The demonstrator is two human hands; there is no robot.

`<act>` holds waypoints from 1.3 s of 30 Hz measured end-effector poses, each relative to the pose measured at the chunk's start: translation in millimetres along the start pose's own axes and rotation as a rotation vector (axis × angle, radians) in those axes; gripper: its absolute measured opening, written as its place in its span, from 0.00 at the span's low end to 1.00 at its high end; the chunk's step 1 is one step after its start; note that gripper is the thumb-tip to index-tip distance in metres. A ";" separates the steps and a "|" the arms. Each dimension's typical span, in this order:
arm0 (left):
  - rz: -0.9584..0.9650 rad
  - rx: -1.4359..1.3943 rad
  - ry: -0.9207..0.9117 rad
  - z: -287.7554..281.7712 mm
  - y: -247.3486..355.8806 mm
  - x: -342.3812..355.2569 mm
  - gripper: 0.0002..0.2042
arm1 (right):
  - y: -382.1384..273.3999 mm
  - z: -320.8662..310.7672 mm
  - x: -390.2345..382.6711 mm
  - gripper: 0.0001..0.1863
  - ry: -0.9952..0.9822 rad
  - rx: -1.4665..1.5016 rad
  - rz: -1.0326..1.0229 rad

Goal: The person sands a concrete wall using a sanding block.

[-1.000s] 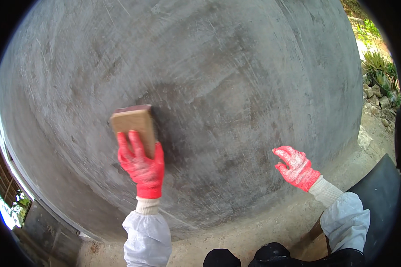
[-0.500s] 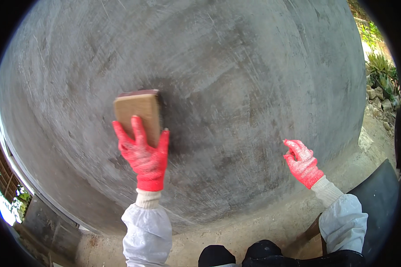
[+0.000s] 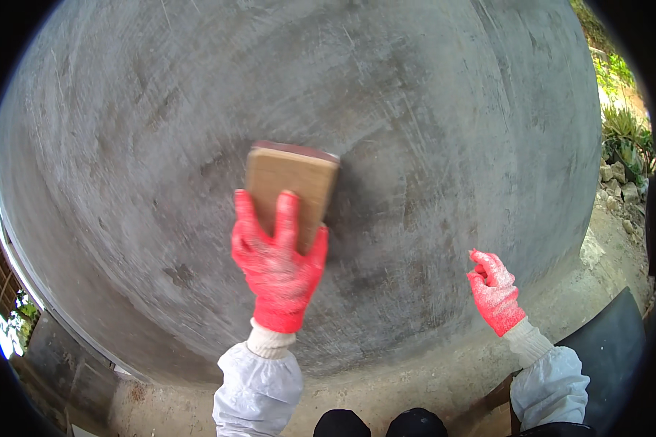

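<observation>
My left hand (image 3: pixel 277 266), in a red work glove with a pale knit cuff, is shut on a sanding block (image 3: pixel 295 182). The block is wooden and tan, with a dark red layer showing along its upper edge. It is against a large, rounded grey cement wall (image 3: pixel 430 138) that carries pale scratches and darker patches. The block hides the spot under it. Well to the right, my right hand (image 3: pixel 496 291), in a matching glove dusted with white, hangs in front of the wall's lower part. Its fingers are loosely bent, somewhat apart, and nothing shows in them.
Beneath the wall runs a dusty, pale floor (image 3: pixel 386 386), with two dark rounded shapes (image 3: pixel 415 422) at the lower edge. A dark panel (image 3: pixel 605 357) leans at lower right, by a brown wooden piece (image 3: pixel 481 408). Rocks (image 3: pixel 619 182) and green plants (image 3: pixel 623 124) lie beyond at right.
My left hand has moved the sanding block to the right across the wall. The right hand sits slightly lower in view, its fingers still loosely bent.
</observation>
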State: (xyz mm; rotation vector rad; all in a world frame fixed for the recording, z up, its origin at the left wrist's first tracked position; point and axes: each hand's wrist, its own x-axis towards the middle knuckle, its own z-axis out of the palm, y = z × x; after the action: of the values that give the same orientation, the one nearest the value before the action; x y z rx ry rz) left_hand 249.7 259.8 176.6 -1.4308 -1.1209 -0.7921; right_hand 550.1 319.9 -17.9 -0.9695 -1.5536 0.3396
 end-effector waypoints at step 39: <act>-0.276 -0.545 -0.005 18.9 82.9 -14.4 0.26 | -117.9 87.7 16.8 0.38 -0.086 0.122 -0.226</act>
State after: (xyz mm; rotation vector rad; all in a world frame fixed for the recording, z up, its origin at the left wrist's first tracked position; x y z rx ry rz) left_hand 320.6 279.2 131.3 -1.7387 -1.1728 -1.3675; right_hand 425.0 287.0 53.8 -0.6843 -1.6819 0.3158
